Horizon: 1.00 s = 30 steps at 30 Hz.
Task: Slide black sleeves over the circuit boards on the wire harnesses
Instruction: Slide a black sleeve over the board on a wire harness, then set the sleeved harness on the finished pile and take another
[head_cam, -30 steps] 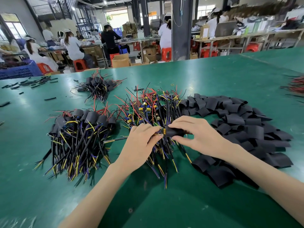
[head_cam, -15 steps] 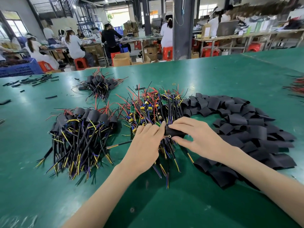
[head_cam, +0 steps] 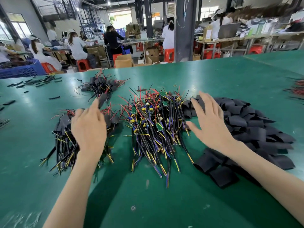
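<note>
My left hand [head_cam: 88,127] hovers with straightened fingers over the left heap of sleeved harnesses [head_cam: 64,142]. A blurred sleeved harness [head_cam: 102,99] sits just off its fingertip; I cannot tell if they touch. My right hand [head_cam: 209,122] is spread flat and holds nothing, above the left edge of the pile of loose black sleeves [head_cam: 246,129]. Between the hands lies the heap of bare harnesses [head_cam: 154,129], with small green circuit boards [head_cam: 134,109] and red, black, yellow and blue wires.
A smaller bundle of sleeved harnesses [head_cam: 100,85] lies farther back on the green table [head_cam: 164,203]. Short black tube offcuts [head_cam: 32,82] are scattered at the far left. More red wires [head_cam: 297,89] show at the right edge. Seated workers and benches fill the background.
Both hands were together at the middle heap, working a black sleeve onto a harness. They have separated: the left swung left with the sleeved harness, the right lifted and spread over the sleeve pile.
</note>
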Tool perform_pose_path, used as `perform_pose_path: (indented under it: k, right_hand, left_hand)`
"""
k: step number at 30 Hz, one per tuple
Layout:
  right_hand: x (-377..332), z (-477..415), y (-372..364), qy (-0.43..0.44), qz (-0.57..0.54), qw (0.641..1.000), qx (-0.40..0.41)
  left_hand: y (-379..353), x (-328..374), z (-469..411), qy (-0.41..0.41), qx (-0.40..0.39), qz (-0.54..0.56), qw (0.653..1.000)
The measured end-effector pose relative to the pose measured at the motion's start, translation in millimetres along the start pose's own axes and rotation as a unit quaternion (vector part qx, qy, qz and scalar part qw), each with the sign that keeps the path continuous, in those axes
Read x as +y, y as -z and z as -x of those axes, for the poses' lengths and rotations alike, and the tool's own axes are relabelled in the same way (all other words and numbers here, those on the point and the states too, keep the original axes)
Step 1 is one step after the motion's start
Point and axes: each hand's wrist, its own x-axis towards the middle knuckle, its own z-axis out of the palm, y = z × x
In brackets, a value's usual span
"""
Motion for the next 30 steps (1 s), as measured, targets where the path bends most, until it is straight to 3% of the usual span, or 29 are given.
perform_pose_path:
  k: [3,9,11,13,16,19,23,26,30]
  right_hand:
    - [10,0,-7,-0.080,0.079,0.991,-0.066]
    - [34,-4,-6,-0.208,0.105,0.956,-0.178]
    - [38,-6,-4,-0.254,0.107,0.935,-0.224]
    - [39,-7,-3,-0.274,0.104,0.922,-0.252]
    - [40,-7,-3,-0.250,0.080,0.935,-0.237]
    - [40,-6,-3,-0.205,0.039,0.954,-0.213]
    - [41,-4,-6,-0.160,0.013,0.967,-0.197]
    - [42,-4,-7,-0.148,-0.005,0.976,-0.159]
    - [40,-5,-5,-0.134,-0.035,0.985,-0.107]
  left_hand:
    - [-10,-23,2,0.096,-0.064,-0.057,0.992]
    - [-4,-5,2,0.144,-0.087,-0.060,0.984]
    - [4,19,0,0.120,-0.052,-0.044,0.990]
    - [9,52,-4,0.046,-0.034,0.008,0.998]
    - [-5,110,-18,-0.042,-0.125,0.126,0.983]
    - [-37,158,-29,-0.062,-0.245,0.183,0.950]
    - [-80,180,-49,-0.056,-0.257,0.113,0.958]
    - [-106,178,-67,-0.038,-0.334,0.017,0.941]
    - [-123,182,-73,-0.011,-0.362,0.011,0.932]
